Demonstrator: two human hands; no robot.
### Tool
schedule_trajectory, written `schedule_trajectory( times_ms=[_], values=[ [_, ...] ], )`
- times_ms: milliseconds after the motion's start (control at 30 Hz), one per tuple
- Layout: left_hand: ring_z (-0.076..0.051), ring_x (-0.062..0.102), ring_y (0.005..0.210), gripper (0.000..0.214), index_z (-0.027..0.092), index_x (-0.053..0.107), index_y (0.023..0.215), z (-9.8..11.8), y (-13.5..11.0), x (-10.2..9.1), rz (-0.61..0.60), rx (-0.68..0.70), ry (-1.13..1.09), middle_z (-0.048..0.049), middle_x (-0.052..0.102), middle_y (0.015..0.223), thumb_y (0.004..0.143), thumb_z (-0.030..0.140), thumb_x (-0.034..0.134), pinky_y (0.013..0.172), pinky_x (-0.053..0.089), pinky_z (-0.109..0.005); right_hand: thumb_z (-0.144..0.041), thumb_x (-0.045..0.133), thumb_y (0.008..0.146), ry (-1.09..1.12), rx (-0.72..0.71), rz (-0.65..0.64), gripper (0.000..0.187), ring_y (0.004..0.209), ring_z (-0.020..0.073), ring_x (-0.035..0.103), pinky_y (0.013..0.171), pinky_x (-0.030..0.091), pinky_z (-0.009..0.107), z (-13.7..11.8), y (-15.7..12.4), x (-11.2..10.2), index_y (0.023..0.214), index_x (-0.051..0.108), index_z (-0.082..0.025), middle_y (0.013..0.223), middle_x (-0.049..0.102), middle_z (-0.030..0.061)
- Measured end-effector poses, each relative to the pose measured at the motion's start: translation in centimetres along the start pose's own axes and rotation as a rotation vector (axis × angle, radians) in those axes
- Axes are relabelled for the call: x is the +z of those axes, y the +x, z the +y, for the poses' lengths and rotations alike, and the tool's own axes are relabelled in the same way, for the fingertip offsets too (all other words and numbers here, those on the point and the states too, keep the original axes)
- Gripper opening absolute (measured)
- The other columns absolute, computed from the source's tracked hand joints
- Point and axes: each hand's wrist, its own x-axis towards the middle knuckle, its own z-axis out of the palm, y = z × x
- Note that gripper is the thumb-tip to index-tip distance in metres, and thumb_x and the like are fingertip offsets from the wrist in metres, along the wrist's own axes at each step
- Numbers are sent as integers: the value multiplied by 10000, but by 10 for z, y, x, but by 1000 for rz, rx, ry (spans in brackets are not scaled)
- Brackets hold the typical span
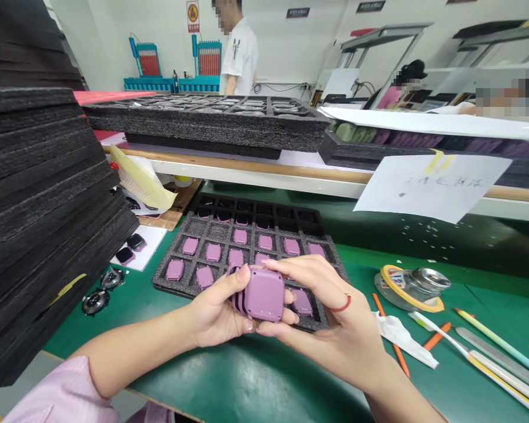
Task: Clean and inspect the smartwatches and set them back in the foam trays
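My left hand (216, 314) and my right hand (330, 320) together hold a small stack of purple square watch cases (261, 296) just above the near edge of a black foam tray (242, 220). Fingers of both hands are wrapped round the stack. A red band circles a finger of my right hand. The tray lies on the green mat and its pockets hold several more purple cases (240, 236); the far rows look mostly empty.
A tall pile of black foam trays (39, 200) stands at the left, with black round parts (101, 291) below it. Tape roll (408, 282), orange pencils (392, 343), tweezers and a ruler lie at the right. A raised shelf carries more foam trays (203, 120). A person in white stands behind.
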Motion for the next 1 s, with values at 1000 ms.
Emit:
schedule_trajectory(
  times_ms=[1000],
  values=[
    [-169, 769, 769, 523, 125, 729, 907, -17, 0, 12, 263, 62, -37, -104, 778, 913, 597, 477, 960, 521, 498, -125, -292, 719, 875, -129, 62, 222, 381, 999, 239, 702, 859, 591, 391, 34, 7, -4, 1246, 650, -235, 1136, 726, 94]
  ],
)
